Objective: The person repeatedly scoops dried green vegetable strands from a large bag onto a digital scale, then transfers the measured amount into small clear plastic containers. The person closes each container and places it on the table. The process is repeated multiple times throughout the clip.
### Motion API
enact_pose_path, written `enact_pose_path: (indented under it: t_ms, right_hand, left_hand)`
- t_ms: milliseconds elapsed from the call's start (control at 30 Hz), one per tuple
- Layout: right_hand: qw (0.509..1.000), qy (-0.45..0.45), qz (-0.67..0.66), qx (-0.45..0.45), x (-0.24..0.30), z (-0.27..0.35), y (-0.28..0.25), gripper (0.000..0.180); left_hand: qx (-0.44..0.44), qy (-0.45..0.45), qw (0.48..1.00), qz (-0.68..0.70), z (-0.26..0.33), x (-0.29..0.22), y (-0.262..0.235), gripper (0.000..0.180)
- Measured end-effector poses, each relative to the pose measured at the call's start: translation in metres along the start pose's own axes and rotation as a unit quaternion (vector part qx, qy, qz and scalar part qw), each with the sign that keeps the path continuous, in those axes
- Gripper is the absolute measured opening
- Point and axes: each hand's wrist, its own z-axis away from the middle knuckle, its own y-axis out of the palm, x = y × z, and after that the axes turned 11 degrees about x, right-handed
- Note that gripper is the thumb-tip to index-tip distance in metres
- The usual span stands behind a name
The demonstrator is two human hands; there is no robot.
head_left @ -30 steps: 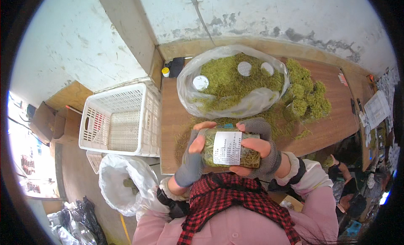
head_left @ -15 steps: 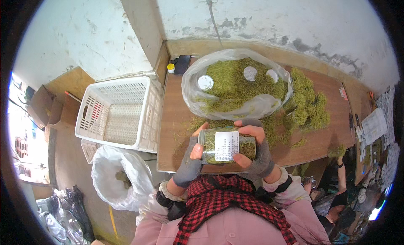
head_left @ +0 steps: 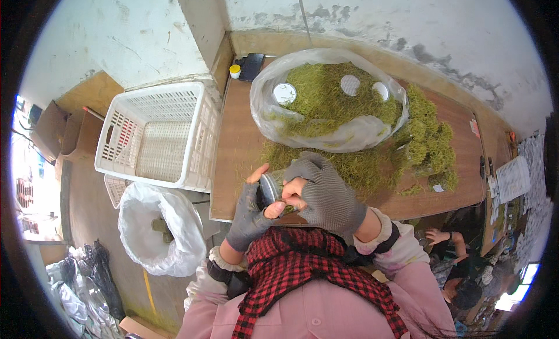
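Just above the table's front edge, my left hand (head_left: 247,214), in a grey fingerless glove, grips a clear jar (head_left: 269,189) on its side. One round end of the jar points left. Across its body lies my right hand (head_left: 329,193), gloved the same way, with fingers bent and thumb and fingertips pressed together against the jar. The hand hides the label and most of the contents. Behind both hands, a clear plastic bag (head_left: 265,129) holds a heap of green, stringy moss-like strands (head_left: 326,94). White round lids (head_left: 285,93) lie on the heap.
More green strands (head_left: 428,135) pile up right of the bag on the brown table (head_left: 233,158). Left of the table are a white crate (head_left: 204,135) and a lined bin (head_left: 131,222). A phone (head_left: 252,67) and yellow-capped pot (head_left: 234,71) sit behind. Another person's hand (head_left: 437,236) shows at right.
The jar has turned, bringing its round end toward the left and its label out of sight. My right hand has moved from the jar's right end over onto its body.
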Motion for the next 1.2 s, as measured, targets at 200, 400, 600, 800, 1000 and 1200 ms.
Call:
enact_pose_path:
  t_ms: [200,400,600,800,1000,1200]
  right_hand:
    - [0.988,0.118,0.0,-0.097,-0.046,0.022,0.023,0.019]
    - [0.905,0.41,-0.106,-0.046,-0.115,0.159,0.037,0.038]
    - [0.683,0.651,-0.057,-0.326,-0.181,0.293,0.02,0.08]
    - [0.605,0.695,0.069,-0.381,-0.249,0.304,-0.045,0.119]
    - [0.662,0.646,0.104,-0.365,-0.273,0.288,-0.06,0.119]
    - [0.776,0.511,-0.001,-0.371,-0.215,0.263,-0.041,0.109]
  left_hand:
    - [-0.023,-0.06,0.959,-0.276,0.035,0.016,-0.033,0.108]
    - [-0.304,-0.14,0.811,-0.48,0.18,0.068,-0.172,0.09]
    - [-0.418,-0.386,0.694,-0.441,0.303,0.083,-0.304,0.082]
    - [-0.328,-0.27,0.849,-0.314,0.254,0.178,-0.285,0.08]
    - [-0.374,-0.301,0.863,-0.158,0.157,0.164,-0.151,0.091]
    - [-0.357,-0.221,0.895,-0.148,0.121,0.145,-0.113,0.084]
